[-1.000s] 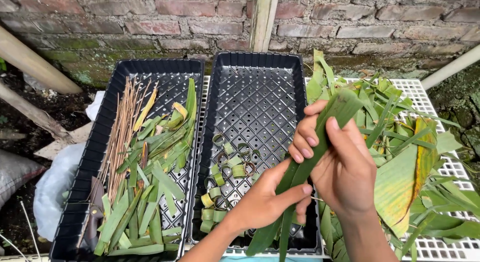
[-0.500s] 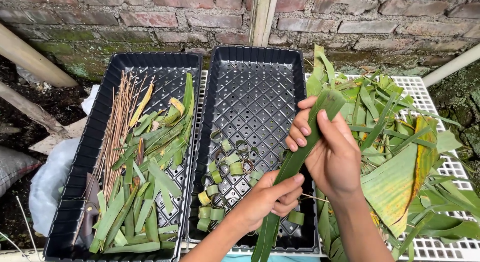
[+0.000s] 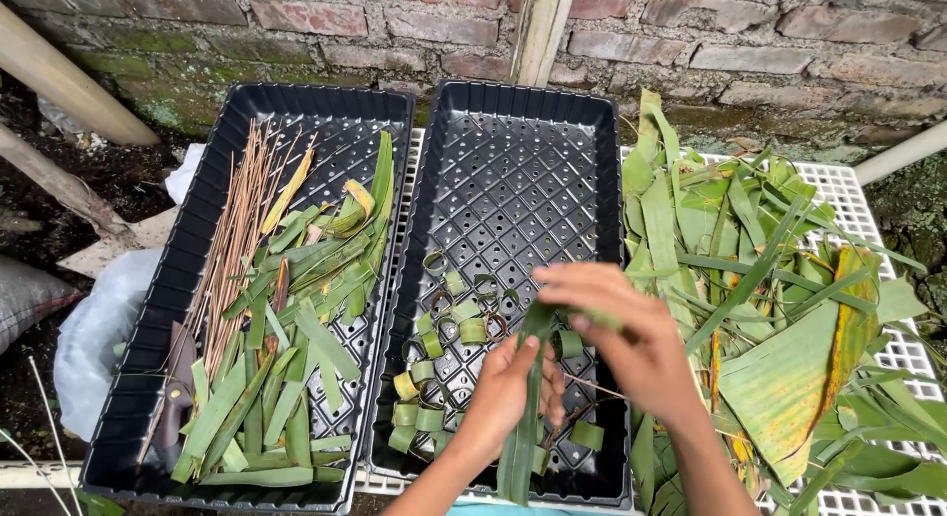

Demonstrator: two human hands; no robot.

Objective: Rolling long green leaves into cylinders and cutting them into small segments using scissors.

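Holding a long narrow green leaf strip (image 3: 523, 417) over the near end of the right-hand black perforated plastic tray (image 3: 513, 151), I have my left hand (image 3: 503, 398) closed around its middle, fingers wrapped and thumb on top. My right hand (image 3: 631, 343) is pinched shut on the strip's upper end, bending it over; the exact fold is blurred and partly hidden under my fingers. The strip's lower end runs down past the tray's near rim and is cut off by the picture's edge.

Inside that tray, just left of my left hand, lie small curled green leaf rings (image 3: 444, 368), some hidden behind my wrist. Left of this tray, touching it, sits a second black perforated tray (image 3: 178, 309) filled with cut green leaf pieces (image 3: 296, 319) and a bundle of thin brown leaf ribs (image 3: 232, 250). Right of the tray, a heap of long loose green leaves (image 3: 750, 279) lies on a white plastic grid shelf (image 3: 843, 190). Behind the tray stands a mossy red brick wall (image 3: 691, 52). No labels or signs show anywhere.
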